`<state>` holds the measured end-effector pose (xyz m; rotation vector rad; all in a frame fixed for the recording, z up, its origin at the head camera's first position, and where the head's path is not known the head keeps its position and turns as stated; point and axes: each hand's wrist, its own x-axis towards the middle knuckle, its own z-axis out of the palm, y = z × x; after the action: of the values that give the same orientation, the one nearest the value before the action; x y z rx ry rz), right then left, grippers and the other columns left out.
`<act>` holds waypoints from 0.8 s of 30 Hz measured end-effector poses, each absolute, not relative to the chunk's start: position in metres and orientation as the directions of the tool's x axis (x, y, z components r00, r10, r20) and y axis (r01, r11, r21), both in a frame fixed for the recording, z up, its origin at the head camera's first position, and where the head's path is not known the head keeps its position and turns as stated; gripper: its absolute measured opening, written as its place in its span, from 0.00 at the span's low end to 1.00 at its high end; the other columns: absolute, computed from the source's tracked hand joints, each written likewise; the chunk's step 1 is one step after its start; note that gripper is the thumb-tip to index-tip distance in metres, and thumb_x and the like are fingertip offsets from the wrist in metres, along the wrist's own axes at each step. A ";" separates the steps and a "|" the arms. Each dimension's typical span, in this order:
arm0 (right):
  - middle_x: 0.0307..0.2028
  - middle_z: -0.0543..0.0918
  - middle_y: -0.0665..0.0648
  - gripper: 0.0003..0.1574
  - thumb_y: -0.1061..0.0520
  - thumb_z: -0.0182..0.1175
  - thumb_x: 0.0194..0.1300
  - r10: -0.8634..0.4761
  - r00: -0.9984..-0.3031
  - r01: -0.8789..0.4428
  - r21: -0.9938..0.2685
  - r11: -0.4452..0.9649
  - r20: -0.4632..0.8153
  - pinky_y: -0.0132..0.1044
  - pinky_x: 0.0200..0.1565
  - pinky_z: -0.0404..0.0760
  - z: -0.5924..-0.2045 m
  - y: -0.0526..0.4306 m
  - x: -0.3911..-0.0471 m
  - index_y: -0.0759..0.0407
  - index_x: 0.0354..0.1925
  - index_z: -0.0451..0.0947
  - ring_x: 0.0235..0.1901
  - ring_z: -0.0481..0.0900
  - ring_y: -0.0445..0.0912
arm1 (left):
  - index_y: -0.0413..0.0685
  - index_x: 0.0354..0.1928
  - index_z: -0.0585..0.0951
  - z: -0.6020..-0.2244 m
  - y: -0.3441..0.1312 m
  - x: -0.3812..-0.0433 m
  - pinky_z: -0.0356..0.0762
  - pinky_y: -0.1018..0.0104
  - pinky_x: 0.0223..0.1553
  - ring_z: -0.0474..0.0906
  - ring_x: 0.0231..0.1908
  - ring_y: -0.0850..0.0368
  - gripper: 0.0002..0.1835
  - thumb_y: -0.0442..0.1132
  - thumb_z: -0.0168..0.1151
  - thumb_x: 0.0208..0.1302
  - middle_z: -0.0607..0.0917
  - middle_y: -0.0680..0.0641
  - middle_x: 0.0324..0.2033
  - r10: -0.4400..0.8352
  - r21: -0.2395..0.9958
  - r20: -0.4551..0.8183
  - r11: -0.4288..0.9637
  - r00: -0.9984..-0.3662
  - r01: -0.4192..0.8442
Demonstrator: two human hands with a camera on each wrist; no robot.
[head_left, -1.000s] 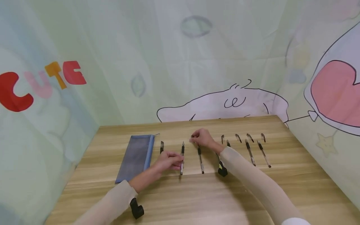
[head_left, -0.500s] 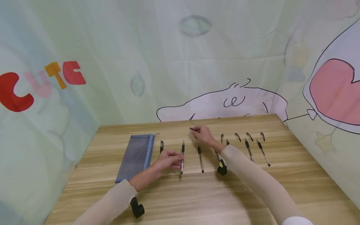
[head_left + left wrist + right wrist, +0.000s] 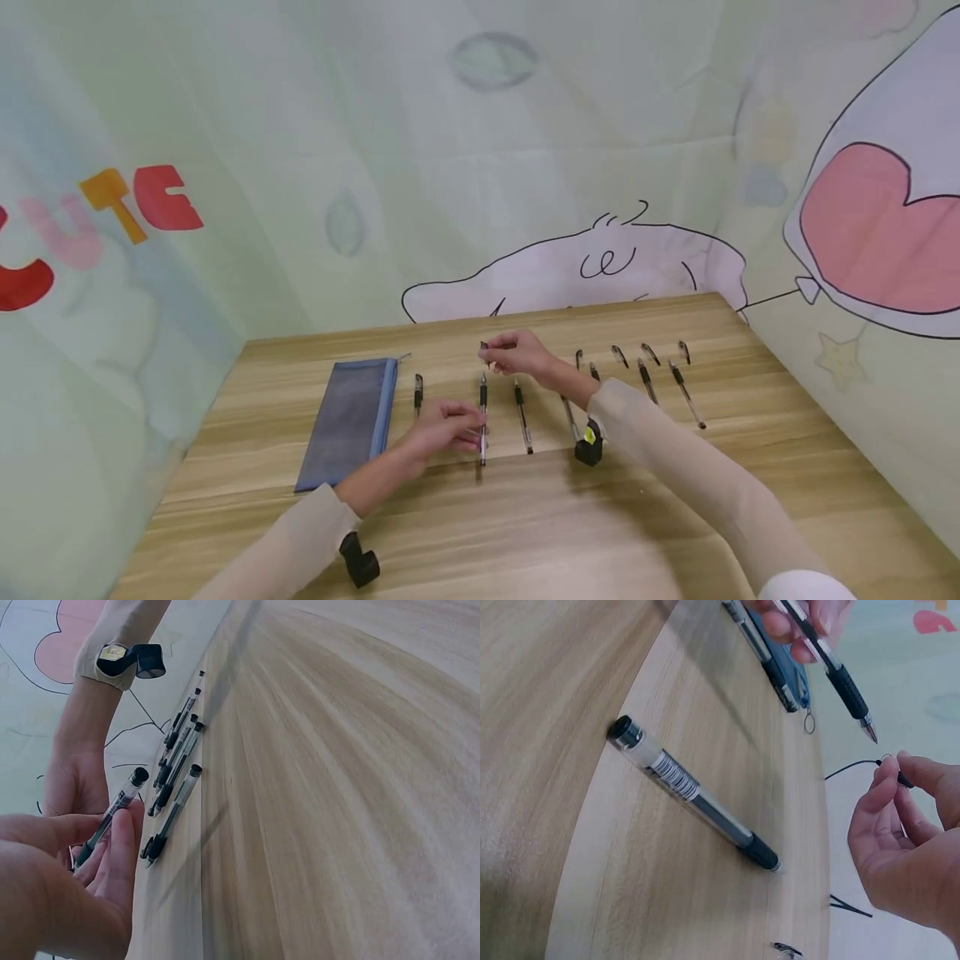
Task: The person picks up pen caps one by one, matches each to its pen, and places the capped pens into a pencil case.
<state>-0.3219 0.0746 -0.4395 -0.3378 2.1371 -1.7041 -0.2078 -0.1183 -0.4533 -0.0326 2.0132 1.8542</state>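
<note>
In the head view my left hand (image 3: 447, 425) pinches a clear-barrelled black gel pen (image 3: 483, 393) between thumb and fingers. The pen is uncapped, with its tip towards the far edge of the table. My right hand (image 3: 520, 353) pinches a small black pen cap (image 3: 483, 350) just beyond that tip. The right wrist view shows a gap between the bare pen tip (image 3: 871, 733) and the cap (image 3: 904, 780), most of which the fingers hide. Another uncapped pen (image 3: 523, 421) lies on the table just right of the held one.
A blue mesh pencil pouch (image 3: 345, 425) lies at the left, with a capped pen (image 3: 418, 390) beside it. To the right lie several uncapped pens, one being the rightmost pen (image 3: 688, 396), and loose caps (image 3: 618, 356) beyond them. A printed curtain stands behind the wooden table (image 3: 465, 533).
My right hand has lifted the cap from near the neighbouring pen and brought it left, in line with the held pen's tip. My left hand keeps its grip. The head view has shifted slightly.
</note>
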 end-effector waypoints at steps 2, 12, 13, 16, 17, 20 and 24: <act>0.35 0.85 0.49 0.15 0.56 0.64 0.72 -0.428 -0.890 0.050 -0.968 0.244 -0.154 0.34 0.41 0.83 -0.436 0.077 -0.319 0.64 0.51 0.81 0.31 0.81 0.39 | 0.26 0.55 0.80 -0.452 -0.117 -0.206 0.89 0.64 0.41 0.86 0.29 0.62 0.18 0.35 0.63 0.71 0.91 0.46 0.35 0.261 0.952 -0.305 0.125 -0.916 -0.281; 0.41 0.87 0.52 0.19 0.54 0.63 0.73 -0.460 -0.867 0.072 -0.962 0.263 -0.190 0.38 0.46 0.84 -0.427 0.081 -0.313 0.63 0.57 0.80 0.35 0.83 0.41 | 0.26 0.55 0.80 -0.448 -0.115 -0.202 0.89 0.63 0.43 0.88 0.33 0.59 0.17 0.34 0.61 0.71 0.91 0.44 0.37 0.278 0.955 -0.294 0.116 -0.915 -0.272; 0.42 0.87 0.52 0.20 0.54 0.63 0.73 -0.460 -0.866 0.079 -0.962 0.260 -0.196 0.38 0.47 0.83 -0.427 0.082 -0.313 0.63 0.57 0.80 0.35 0.84 0.41 | 0.26 0.55 0.79 -0.449 -0.115 -0.201 0.89 0.64 0.42 0.88 0.33 0.60 0.17 0.34 0.61 0.71 0.91 0.44 0.37 0.277 0.956 -0.293 0.115 -0.915 -0.271; 0.42 0.89 0.52 0.20 0.53 0.65 0.72 -0.466 -0.862 0.089 -0.964 0.249 -0.200 0.36 0.45 0.83 -0.427 0.082 -0.313 0.63 0.56 0.81 0.34 0.84 0.40 | 0.26 0.55 0.79 -0.450 -0.114 -0.201 0.89 0.66 0.40 0.88 0.31 0.61 0.18 0.34 0.62 0.70 0.92 0.44 0.37 0.275 0.957 -0.289 0.109 -0.917 -0.269; 0.42 0.89 0.52 0.20 0.53 0.65 0.71 -0.469 -0.860 0.093 -0.965 0.245 -0.201 0.35 0.44 0.82 -0.427 0.082 -0.313 0.63 0.56 0.82 0.33 0.84 0.40 | 0.26 0.55 0.79 -0.450 -0.113 -0.201 0.88 0.67 0.39 0.87 0.31 0.61 0.18 0.34 0.62 0.70 0.92 0.45 0.36 0.273 0.957 -0.290 0.108 -0.917 -0.270; 0.41 0.89 0.52 0.18 0.53 0.66 0.71 -0.478 -0.854 0.098 -0.965 0.241 -0.206 0.34 0.43 0.82 -0.427 0.083 -0.312 0.63 0.54 0.83 0.33 0.84 0.41 | 0.26 0.55 0.79 -0.451 -0.112 -0.200 0.88 0.68 0.38 0.87 0.30 0.62 0.18 0.33 0.63 0.69 0.92 0.46 0.35 0.276 0.958 -0.286 0.104 -0.918 -0.267; 0.39 0.88 0.49 0.18 0.52 0.64 0.72 -0.478 -0.853 0.095 -0.964 0.250 -0.208 0.34 0.43 0.81 -0.426 0.085 -0.310 0.62 0.54 0.83 0.34 0.83 0.41 | 0.27 0.54 0.79 -0.452 -0.110 -0.200 0.88 0.68 0.38 0.86 0.30 0.62 0.17 0.34 0.63 0.70 0.92 0.45 0.36 0.291 0.960 -0.280 0.103 -0.915 -0.261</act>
<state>-0.3096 0.0848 -0.4259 -0.3484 2.0632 -1.6398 -0.1998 -0.1103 -0.4521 0.0289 1.9881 1.8661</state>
